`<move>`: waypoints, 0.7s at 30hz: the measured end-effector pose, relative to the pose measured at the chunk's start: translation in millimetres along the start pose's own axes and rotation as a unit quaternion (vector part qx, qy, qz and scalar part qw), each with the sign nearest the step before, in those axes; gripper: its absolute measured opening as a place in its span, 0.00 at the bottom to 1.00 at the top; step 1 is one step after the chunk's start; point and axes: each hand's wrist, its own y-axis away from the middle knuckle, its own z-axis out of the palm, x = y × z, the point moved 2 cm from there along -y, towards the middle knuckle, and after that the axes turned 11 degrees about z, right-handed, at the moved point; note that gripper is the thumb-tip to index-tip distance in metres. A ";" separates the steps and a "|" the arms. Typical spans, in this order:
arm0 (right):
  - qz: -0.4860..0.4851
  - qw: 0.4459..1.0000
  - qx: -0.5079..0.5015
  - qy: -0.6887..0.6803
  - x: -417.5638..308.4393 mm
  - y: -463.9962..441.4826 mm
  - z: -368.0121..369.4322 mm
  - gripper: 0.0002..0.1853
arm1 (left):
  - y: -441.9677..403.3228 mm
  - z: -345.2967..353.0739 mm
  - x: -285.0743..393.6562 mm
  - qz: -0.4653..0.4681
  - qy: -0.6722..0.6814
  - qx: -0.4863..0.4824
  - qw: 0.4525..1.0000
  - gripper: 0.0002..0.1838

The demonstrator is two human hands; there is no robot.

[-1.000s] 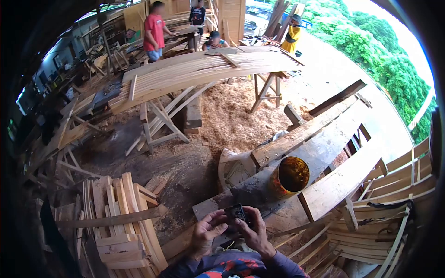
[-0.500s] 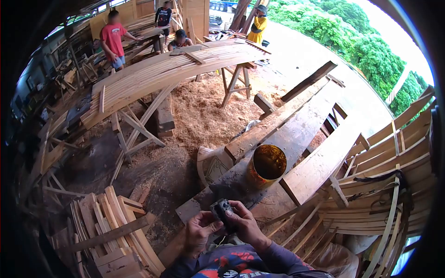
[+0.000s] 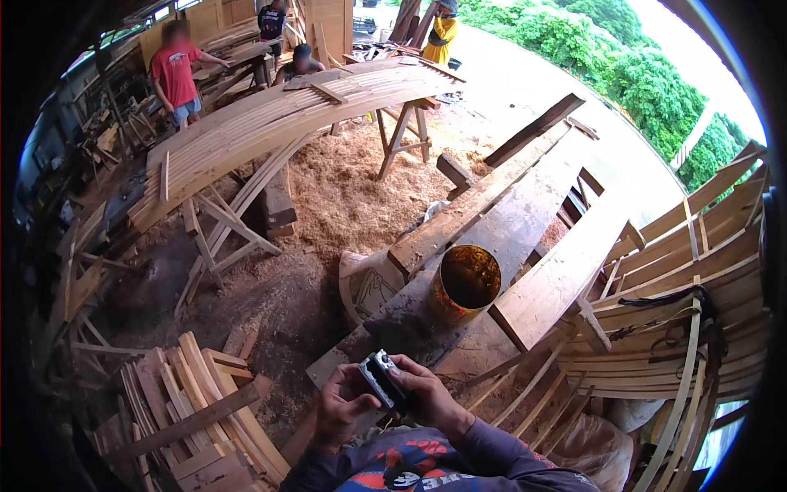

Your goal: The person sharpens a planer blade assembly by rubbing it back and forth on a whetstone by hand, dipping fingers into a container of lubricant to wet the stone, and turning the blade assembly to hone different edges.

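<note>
Close in front of my body, both hands are on a small black box-like object with a silvery rim (image 3: pixel 382 380); its exact kind I cannot make out. My left hand (image 3: pixel 343 408) grips its left side, thumb against the near edge. From the right, my right hand (image 3: pixel 428 395) holds it with the thumb on top and the fingers curled round the side. Just beyond the hands, a stained yellowish tin can (image 3: pixel 447 305) stands upright on a dark-smeared plank (image 3: pixel 518 220). Its inside looks dark.
A long curved panel of wooden strips (image 3: pixel 270 135) rests on sawhorses (image 3: pixel 402 139). Wood shavings (image 3: pixel 344 193) cover the ground. Cut boards (image 3: pixel 193 385) lie at lower left, and a ribbed wooden frame (image 3: pixel 680 328) curves along the right. Several people, one in a red shirt (image 3: pixel 174 74), are at the back.
The black object has turned in my hands, so its long silvery rim and dark hollow now face me. My view has shifted slightly, moving the scene left and up.
</note>
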 end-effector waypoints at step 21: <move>-0.007 1.000 0.009 0.004 -20.9 8.0 -3.9 0.19 | -3.5 -0.9 -0.8 0.017 -0.059 0.017 0.998 0.26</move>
